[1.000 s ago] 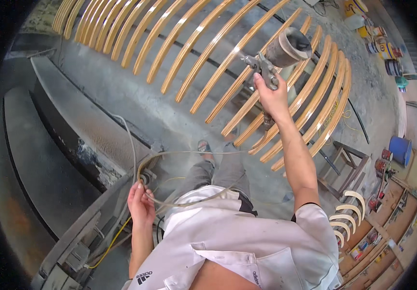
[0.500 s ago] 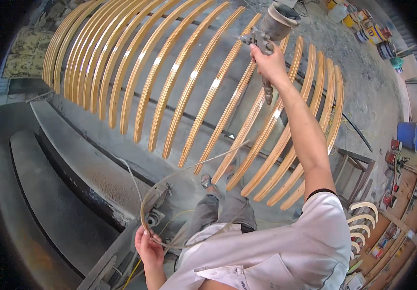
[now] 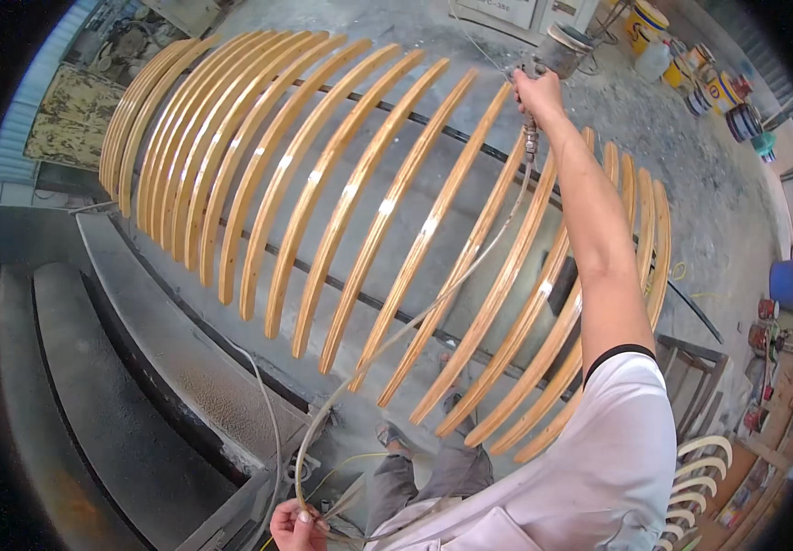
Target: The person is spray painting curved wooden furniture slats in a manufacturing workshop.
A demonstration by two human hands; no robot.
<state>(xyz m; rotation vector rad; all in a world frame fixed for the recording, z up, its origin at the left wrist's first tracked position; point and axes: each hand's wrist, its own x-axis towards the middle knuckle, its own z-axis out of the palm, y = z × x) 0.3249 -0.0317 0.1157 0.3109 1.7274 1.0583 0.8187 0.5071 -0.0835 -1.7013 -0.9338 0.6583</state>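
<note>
My right hand (image 3: 538, 93) is wrapped round the handle of a metal spray gun (image 3: 531, 135), stretched out over the far ends of the wooden slats. A grey cup (image 3: 563, 48) tops the gun. From its lower end a pale hose (image 3: 466, 277) sags across the slats toward me. My left hand (image 3: 297, 527), low at the front, pinches that hose. Many curved, glossy wooden slats (image 3: 352, 186) lie side by side across dark rails (image 3: 360, 98). The nearest one under the gun is partly hidden by my right arm.
Large dark curved panels (image 3: 93, 381) stand at the left. Paint buckets (image 3: 724, 90) line the far right, with a blue bucket (image 3: 789, 284) nearer. A metal stand (image 3: 691, 372) and pale curved pieces (image 3: 698, 473) are at my right. Another hose (image 3: 266, 395) runs along the floor.
My right hand and the spray gun have moved farther away, toward the slats' far ends. The hose is drawn out longer across the slats. My left hand still holds it, and the view has shifted.
</note>
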